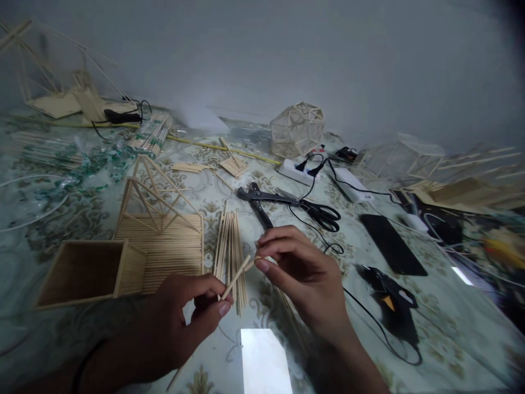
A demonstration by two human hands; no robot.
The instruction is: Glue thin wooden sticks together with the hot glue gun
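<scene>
My left hand (186, 314) pinches the lower end of a thin wooden stick (236, 277) between thumb and fingers. My right hand (297, 268) pinches the stick's upper end, fingers curled. Both hands hover just above a loose bundle of wooden sticks (230, 249) lying on the patterned tablecloth. To the left stands a stick-built model with a framed roof (162, 230), and an open wooden box (84, 271) sits against it.
Black cutters (256, 200) and scissors (322, 213) lie behind the hands. A phone (389, 243), a black glue gun (391, 303) with its cable, a power strip (295, 169), a stick-built ball (297, 128) and more stick frames crowd the back and right.
</scene>
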